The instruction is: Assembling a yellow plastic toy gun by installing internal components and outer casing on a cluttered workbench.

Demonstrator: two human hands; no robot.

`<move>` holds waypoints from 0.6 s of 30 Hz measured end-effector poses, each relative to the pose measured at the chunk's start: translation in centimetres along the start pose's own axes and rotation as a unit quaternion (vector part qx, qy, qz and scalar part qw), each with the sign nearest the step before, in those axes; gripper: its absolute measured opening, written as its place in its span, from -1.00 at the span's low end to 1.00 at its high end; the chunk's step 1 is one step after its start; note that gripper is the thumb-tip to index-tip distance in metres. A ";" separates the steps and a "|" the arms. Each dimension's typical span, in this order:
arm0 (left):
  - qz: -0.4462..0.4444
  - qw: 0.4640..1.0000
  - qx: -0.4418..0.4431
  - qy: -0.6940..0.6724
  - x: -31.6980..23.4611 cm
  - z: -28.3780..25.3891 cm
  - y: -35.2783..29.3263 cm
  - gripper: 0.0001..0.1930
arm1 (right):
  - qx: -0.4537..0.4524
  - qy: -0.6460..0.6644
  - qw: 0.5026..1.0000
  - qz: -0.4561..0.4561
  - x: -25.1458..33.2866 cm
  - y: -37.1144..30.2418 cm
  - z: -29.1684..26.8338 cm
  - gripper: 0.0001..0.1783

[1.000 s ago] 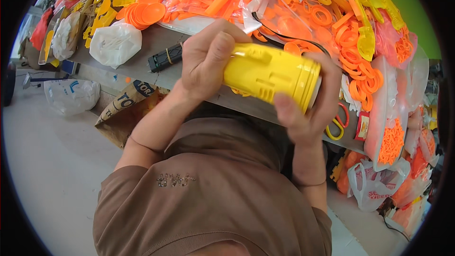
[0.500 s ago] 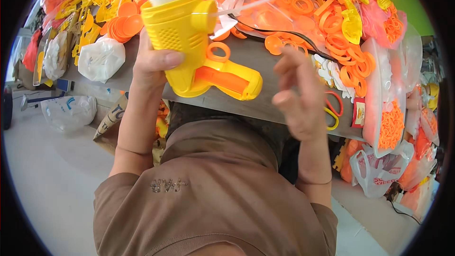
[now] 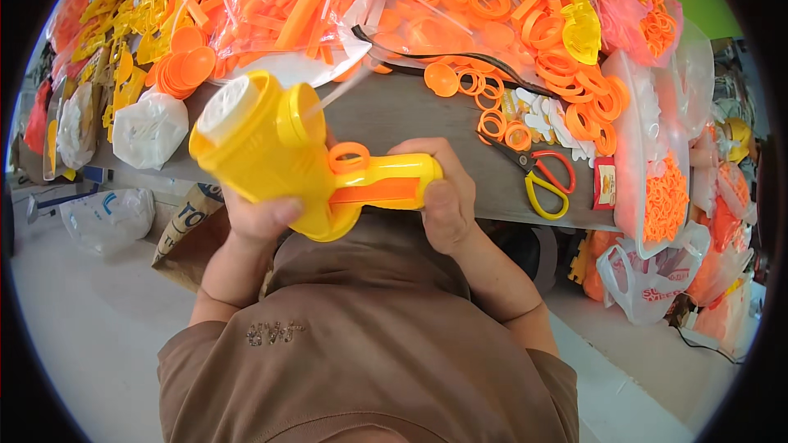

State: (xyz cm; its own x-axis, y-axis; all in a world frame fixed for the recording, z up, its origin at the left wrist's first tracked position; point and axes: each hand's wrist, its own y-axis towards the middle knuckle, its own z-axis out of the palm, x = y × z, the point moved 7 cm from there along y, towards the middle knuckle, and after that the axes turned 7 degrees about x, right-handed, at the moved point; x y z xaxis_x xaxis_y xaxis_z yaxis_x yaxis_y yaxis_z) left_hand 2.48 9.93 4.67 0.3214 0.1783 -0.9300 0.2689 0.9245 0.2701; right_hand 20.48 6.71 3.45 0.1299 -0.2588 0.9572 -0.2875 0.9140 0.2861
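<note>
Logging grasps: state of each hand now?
Left hand: closed, holding the yellow plastic piece by its body.
Right hand: closed on the end of its handle.

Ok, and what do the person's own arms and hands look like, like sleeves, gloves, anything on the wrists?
The left hand and right hand are bare, with no gloves. No watch or bracelet shows on either wrist, and the forearms are uncovered. The short sleeves are plain brown, part of a brown T-shirt with a small, shiny chest motif.
</note>
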 end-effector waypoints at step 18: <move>-0.001 0.979 -0.169 -0.117 1.2 -5.3 4.2 -0.51 | 0.076 -0.562 0.817 -0.100 2.2 3.4 -3.5 -0.81</move>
State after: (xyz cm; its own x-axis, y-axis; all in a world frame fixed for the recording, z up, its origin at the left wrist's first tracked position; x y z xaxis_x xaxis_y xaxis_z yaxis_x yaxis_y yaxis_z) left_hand -0.81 15.76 3.38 0.5302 0.1318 -0.8376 -0.0333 0.9903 0.1347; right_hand 23.12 10.35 6.33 -0.7407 -0.6003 0.3017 -0.4932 0.7907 0.3626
